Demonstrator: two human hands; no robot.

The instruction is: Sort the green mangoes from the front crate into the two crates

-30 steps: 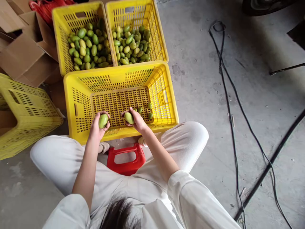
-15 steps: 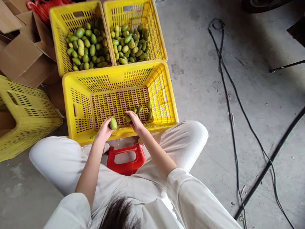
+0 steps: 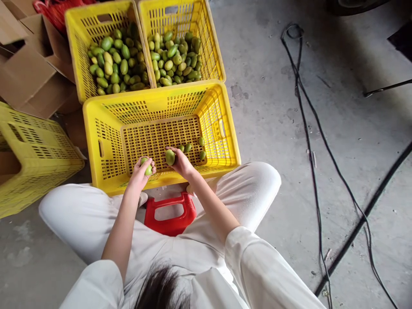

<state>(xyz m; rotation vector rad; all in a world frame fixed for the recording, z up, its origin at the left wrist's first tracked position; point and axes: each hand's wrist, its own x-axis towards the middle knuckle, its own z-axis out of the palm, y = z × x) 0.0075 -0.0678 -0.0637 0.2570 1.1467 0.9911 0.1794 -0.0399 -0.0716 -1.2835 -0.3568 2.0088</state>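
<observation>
My left hand (image 3: 138, 173) is closed around a green oval fruit (image 3: 148, 170), thumb across its top. Beside it, my right hand (image 3: 182, 164) grips another green fruit (image 3: 170, 157), whose rounded face points up. Both hands are over the near side of a yellow plastic crate (image 3: 128, 104), above its slotted floor. Inside that crate, several small green fruits (image 3: 188, 147) lie toward the right end, just past my right hand. The exact kind of fruit is not clear.
Two more yellow crates adjoin the far side, a left one (image 3: 71, 56) and a right one (image 3: 215, 47), both holding many green and yellowish fruits. Another yellow crate (image 3: 41, 159) and cardboard boxes (image 3: 35, 81) stand left. A red stool (image 3: 170, 225) is below me; black cables (image 3: 309, 133) cross the floor.
My left hand has turned, bringing its thumb over the fruit. My right hand has rolled over, so its fruit shows more fully. The fruits in the crates lie as before.
</observation>
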